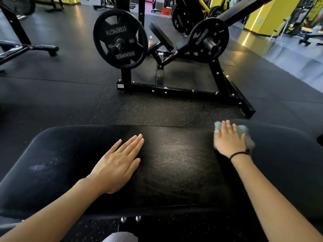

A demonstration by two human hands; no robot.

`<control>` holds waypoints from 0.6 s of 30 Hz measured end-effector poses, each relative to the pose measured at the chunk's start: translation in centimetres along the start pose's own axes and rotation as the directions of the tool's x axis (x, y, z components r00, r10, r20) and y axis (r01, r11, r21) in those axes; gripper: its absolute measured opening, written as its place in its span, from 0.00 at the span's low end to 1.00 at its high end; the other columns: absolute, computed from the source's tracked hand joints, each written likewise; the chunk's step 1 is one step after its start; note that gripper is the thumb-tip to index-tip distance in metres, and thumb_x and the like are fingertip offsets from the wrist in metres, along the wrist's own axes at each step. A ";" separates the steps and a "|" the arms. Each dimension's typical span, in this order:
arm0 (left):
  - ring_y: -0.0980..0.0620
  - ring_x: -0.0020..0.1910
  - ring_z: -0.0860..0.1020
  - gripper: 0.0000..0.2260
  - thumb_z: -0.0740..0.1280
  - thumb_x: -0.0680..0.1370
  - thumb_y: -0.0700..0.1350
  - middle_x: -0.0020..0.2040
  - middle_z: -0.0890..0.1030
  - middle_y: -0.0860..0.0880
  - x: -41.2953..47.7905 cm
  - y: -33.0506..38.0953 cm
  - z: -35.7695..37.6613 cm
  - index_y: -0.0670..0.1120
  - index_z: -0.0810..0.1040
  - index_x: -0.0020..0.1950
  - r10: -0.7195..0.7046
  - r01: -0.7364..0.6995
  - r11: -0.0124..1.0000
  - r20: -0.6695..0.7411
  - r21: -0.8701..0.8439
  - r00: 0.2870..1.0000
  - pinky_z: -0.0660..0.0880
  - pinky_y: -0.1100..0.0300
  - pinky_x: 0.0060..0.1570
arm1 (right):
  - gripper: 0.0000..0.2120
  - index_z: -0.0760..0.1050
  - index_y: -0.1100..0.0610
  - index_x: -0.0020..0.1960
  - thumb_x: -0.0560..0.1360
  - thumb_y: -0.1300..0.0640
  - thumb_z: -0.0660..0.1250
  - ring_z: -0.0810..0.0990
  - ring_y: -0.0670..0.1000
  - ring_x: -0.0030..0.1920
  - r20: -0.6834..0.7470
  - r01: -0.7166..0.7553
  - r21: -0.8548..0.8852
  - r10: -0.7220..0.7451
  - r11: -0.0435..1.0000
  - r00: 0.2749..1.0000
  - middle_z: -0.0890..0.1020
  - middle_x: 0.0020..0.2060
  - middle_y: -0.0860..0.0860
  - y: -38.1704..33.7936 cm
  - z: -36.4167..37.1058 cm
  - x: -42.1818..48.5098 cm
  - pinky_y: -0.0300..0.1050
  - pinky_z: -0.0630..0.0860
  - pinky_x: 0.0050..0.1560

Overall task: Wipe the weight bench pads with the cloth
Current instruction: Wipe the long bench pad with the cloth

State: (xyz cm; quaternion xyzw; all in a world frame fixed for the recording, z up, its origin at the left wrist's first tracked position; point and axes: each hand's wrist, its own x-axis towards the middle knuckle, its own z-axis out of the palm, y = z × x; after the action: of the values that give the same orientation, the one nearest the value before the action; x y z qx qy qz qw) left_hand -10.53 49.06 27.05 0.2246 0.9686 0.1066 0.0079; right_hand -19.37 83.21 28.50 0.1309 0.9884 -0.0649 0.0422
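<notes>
Teal cloth (242, 129) under the flat, straight-fingered right hand (229, 140) on the black bench pad (174, 163) (left hand (118, 163) likewise flat)

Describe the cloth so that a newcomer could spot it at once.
Start at the black bench pads across the bottom of the view. Toward their right side, the right hand presses flat on the cloth. It is the only pale teal, fluffy thing against the black padding.

The black bench pad (174, 163) bears a flat left hand (117, 165) and a teal cloth (242, 129) under the right hand (229, 140)
</notes>
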 end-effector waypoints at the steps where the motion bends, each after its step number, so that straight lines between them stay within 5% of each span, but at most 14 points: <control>1: 0.66 0.70 0.30 0.31 0.30 0.73 0.61 0.75 0.32 0.58 0.0 0.1 0.0 0.52 0.35 0.75 -0.002 0.002 1.000 0.000 0.005 1.000 0.33 0.60 0.71 | 0.26 0.44 0.56 0.77 0.81 0.49 0.41 0.44 0.52 0.77 -0.020 0.052 -0.006 -0.052 0.999 0.998 0.45 0.77 0.51 -2.4 0.6 -0.3 0.59 0.44 0.74; 6: 0.66 0.71 0.31 0.32 0.29 0.72 0.60 0.75 0.34 0.58 0.1 0.1 -0.2 0.52 0.35 0.75 -0.011 0.011 1.000 0.011 0.020 1.000 0.33 0.60 0.72 | 0.25 0.43 0.53 0.77 0.82 0.49 0.41 0.43 0.49 0.76 -0.055 0.467 0.004 -0.466 0.884 0.883 0.45 0.77 0.48 -14.4 3.4 -7.6 0.55 0.40 0.73; 9: 0.65 0.72 0.32 0.33 0.29 0.71 0.60 0.75 0.35 0.58 0.1 0.1 -0.2 0.52 0.35 0.75 -0.012 0.012 1.000 0.017 0.028 1.000 0.34 0.60 0.72 | 0.25 0.44 0.51 0.77 0.82 0.50 0.42 0.42 0.47 0.76 -0.041 0.551 0.005 -0.550 0.835 0.834 0.45 0.77 0.46 -12.5 3.5 -9.1 0.52 0.42 0.74; 11: 0.64 0.72 0.32 0.33 0.29 0.71 0.60 0.75 0.34 0.58 0.2 0.1 -0.3 0.52 0.35 0.75 -0.010 0.009 1.000 0.023 0.026 1.000 0.33 0.60 0.72 | 0.24 0.45 0.52 0.77 0.82 0.50 0.41 0.45 0.48 0.76 -0.073 0.450 -0.037 -0.451 0.892 0.889 0.47 0.77 0.48 -6.8 2.5 -6.8 0.54 0.45 0.74; 15: 0.63 0.72 0.32 0.33 0.29 0.71 0.60 0.75 0.35 0.58 0.2 0.1 -0.2 0.52 0.36 0.76 -0.008 0.008 1.000 0.022 0.014 1.000 0.34 0.59 0.72 | 0.25 0.45 0.54 0.77 0.82 0.52 0.43 0.47 0.51 0.77 -0.011 -0.011 0.033 0.012 0.999 1.000 0.47 0.77 0.50 4.8 -0.9 -2.8 0.59 0.49 0.74; 18: 0.63 0.73 0.34 0.33 0.30 0.71 0.60 0.76 0.36 0.58 0.2 0.1 -0.2 0.51 0.38 0.76 -0.008 0.008 1.000 0.012 0.012 1.000 0.35 0.58 0.73 | 0.26 0.47 0.58 0.77 0.81 0.51 0.42 0.50 0.54 0.76 -0.081 -0.060 0.038 0.063 0.997 0.995 0.50 0.77 0.53 2.2 0.1 -4.1 0.59 0.50 0.74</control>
State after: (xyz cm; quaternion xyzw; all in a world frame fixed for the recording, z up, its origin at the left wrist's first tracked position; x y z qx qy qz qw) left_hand -10.72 49.19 27.22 0.2215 0.9700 0.0996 0.0127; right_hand -14.88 84.26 28.55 0.1644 0.9835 -0.0754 0.0011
